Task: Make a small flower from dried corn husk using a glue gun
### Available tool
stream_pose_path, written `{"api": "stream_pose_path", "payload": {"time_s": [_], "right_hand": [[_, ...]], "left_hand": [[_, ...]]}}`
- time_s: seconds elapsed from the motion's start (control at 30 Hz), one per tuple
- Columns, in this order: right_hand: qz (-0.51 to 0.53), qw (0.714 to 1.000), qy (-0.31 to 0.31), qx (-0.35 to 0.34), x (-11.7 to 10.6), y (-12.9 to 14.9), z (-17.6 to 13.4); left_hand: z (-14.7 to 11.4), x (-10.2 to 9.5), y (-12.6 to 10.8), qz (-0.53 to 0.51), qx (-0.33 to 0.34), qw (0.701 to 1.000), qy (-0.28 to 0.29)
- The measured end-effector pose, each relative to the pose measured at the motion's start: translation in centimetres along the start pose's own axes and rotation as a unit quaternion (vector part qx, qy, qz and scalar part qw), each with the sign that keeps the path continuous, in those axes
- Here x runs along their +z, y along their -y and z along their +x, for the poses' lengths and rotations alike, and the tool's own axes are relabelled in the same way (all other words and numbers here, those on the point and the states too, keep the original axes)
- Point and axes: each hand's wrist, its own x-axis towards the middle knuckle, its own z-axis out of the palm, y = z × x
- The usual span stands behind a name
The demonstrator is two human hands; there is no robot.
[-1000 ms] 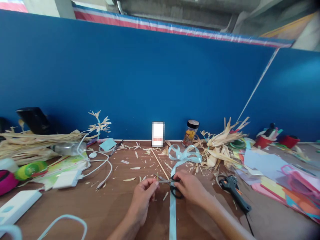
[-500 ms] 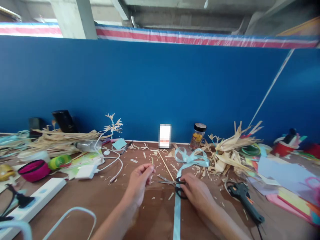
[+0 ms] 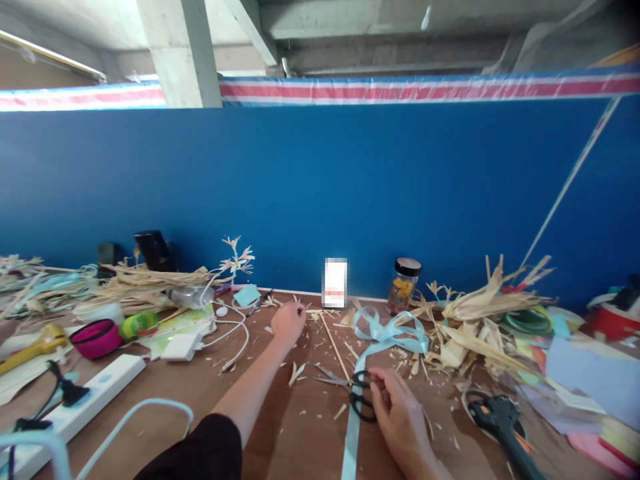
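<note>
My left hand (image 3: pixel 290 324) has reached toward the back of the table, fingers curled in; what they hold, if anything, is hidden. Pale husk bits lie just beyond it. On the tabletop below it rests a small split piece of corn husk (image 3: pixel 296 373). My right hand (image 3: pixel 403 413) has its fingers closed at the black handle loops of the scissors (image 3: pixel 333 377). The scissors lie across a light blue ribbon (image 3: pixel 352 433), blades slightly apart and pointing left. Farther up, this ribbon forms a looped bow (image 3: pixel 395 333). A thin stick (image 3: pixel 334 342) lies behind the blades.
A glue gun (image 3: pixel 503 420) and a heap of corn husks (image 3: pixel 465 327) are at right. A jar (image 3: pixel 403 287) and a blurred white upright object (image 3: pixel 335 283) stand against the blue partition (image 3: pixel 320 180). At left lie a power strip (image 3: pixel 100 393), cables and a pink band (image 3: pixel 97 339).
My left hand has moved away toward the back; the small husk piece now lies where that hand was. My right hand stays at the scissors' handles. The view has tilted up slightly.
</note>
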Motion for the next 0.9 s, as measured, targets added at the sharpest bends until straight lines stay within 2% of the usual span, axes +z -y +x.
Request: {"api": "stream_pose_path", "payload": {"time_s": [0.23, 0.47, 0.63, 0.77, 0.9], "right_hand": [[0.000, 0.999, 0.041, 0.007, 0.2, -0.3, 0.1], [-0.009, 0.999, 0.047, 0.008, 0.6, -0.8, 0.4], [-0.002, 0.999, 0.041, 0.020, 0.5, -0.9, 0.4], [0.004, 0.999, 0.036, 0.030, 0.5, -0.8, 0.3], [-0.002, 0.999, 0.046, 0.023, 0.3, -0.3, 0.2]], "left_hand": [[3.2, 1.8, -0.9, 0.142, 0.081, 0.986, 0.015], [5.3, 2.5, -1.2, 0.194, 0.142, 0.970, 0.033], [4.8, 1.9, -0.9, 0.187, 0.166, 0.968, 0.025], [3.4, 0.5, 0.0, 0.169, 0.177, 0.969, 0.014], [1.6, -0.6, 1.1, 0.155, 0.190, 0.969, 0.025]]}}
